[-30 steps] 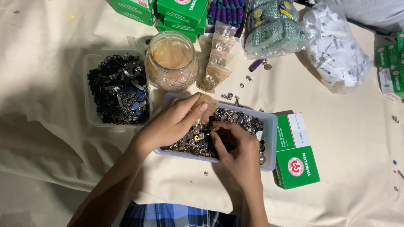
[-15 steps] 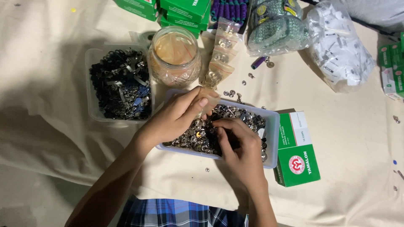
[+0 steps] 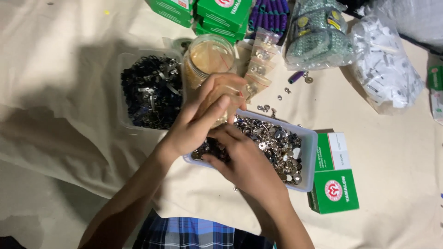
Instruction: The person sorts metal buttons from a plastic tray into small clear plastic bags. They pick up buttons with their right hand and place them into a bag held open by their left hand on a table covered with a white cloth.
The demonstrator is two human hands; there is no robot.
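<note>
Both of your hands are working over the pale rectangular tray (image 3: 308, 152) of small shiny metal pieces (image 3: 272, 143). Since a moment ago your left hand (image 3: 203, 117) is lifting higher, fingers now curled in front of the round clear jar (image 3: 208, 57); whether it is pinching a piece, I cannot tell. Your right hand (image 3: 244, 159) is lying loosely curled on the glinting heap, its grip hidden. Dark jumbled clips are filling the clear tub (image 3: 124, 87) beside them.
</note>
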